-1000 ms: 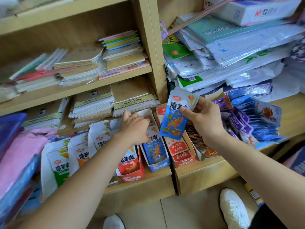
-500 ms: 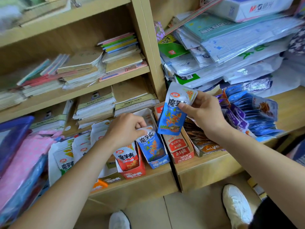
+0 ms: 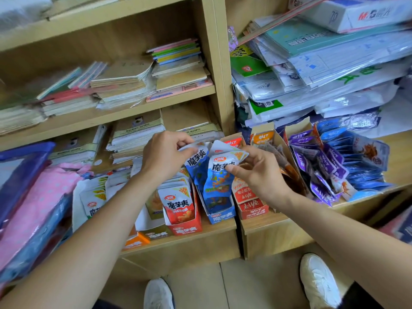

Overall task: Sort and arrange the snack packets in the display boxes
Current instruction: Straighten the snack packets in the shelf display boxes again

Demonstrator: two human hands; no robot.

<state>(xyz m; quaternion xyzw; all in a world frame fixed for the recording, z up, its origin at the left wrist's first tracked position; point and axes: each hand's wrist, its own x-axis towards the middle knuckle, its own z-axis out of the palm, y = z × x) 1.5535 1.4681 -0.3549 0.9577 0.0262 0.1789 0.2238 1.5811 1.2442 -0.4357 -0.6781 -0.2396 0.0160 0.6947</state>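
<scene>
Sorting at the blue display box (image 3: 221,217).
I am watching the left hand (image 3: 165,156) pinching the first blue packet (image 3: 197,162) by its top, just above the box's left wall. The right hand (image 3: 258,175) is pinching the second blue packet (image 3: 219,178), hanging directly over the box; the red display box (image 3: 187,229) is touching its left side.

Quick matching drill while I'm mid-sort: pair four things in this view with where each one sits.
Things:
1. red box
2. blue box
3. pink bag
4. shoes

Places:
A. on the floor
B. far left
C. just right of the red box
D. just left of the blue box

Pairs: 1-D, 2-C, 3-B, 4-A
</scene>
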